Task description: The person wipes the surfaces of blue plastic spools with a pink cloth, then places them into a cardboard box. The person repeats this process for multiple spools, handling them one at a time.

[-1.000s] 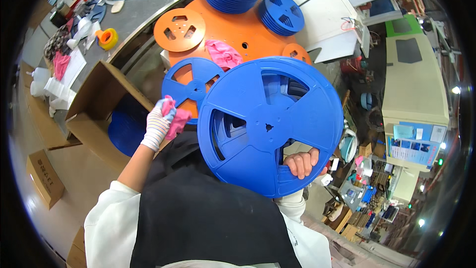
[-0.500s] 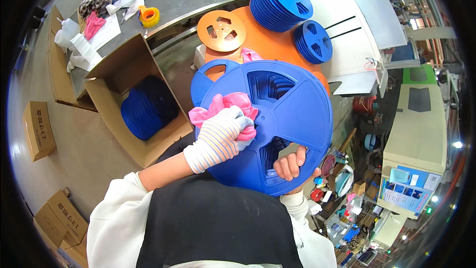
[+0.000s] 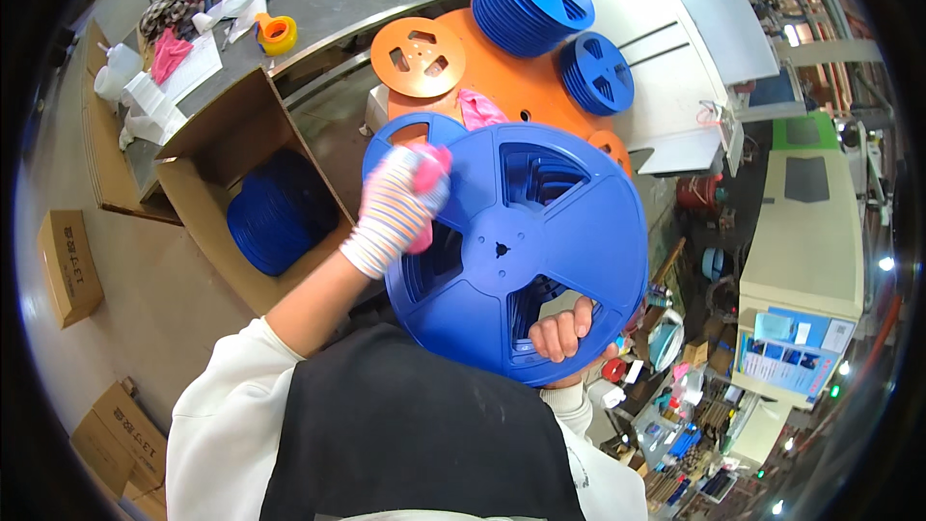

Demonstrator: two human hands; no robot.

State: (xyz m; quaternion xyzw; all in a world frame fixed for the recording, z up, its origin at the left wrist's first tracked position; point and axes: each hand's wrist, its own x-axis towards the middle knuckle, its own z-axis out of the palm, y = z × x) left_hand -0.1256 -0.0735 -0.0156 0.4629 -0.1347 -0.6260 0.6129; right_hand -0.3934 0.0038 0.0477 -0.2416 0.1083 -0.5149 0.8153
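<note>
A large blue plastic reel (image 3: pixel 593 217) with wide cut-out windows and a small hub hole faces me; more blue layers show through its windows. My bare right hand (image 3: pixel 562 331) grips it at the lower right, fingers hooked through a window and the thumb side at the rim. My left hand (image 3: pixel 391 207), in a striped knit glove, is closed around a crumpled pink cloth (image 3: pixel 434 169) at the reel's upper left edge. Motion blurs the glove and cloth, so I cannot tell whether the cloth touches the reel. Another blue reel (image 3: pixel 376 148) is partly hidden behind.
Beyond lies an orange surface (image 3: pixel 502 87) with an orange reel (image 3: pixel 418 58), a tall blue reel stack (image 3: pixel 535 5) and a smaller one (image 3: pixel 598 74). An open cardboard box (image 3: pixel 198 198) holding blue reels (image 3: pixel 275 222) stands left. Tape (image 3: pixel 278 35) sits on the grey table (image 3: pixel 386 0).
My left hand with the pink cloth has moved from the reel's hub up and left to its edge, uncovering the hub hole. My right hand keeps its grip.
</note>
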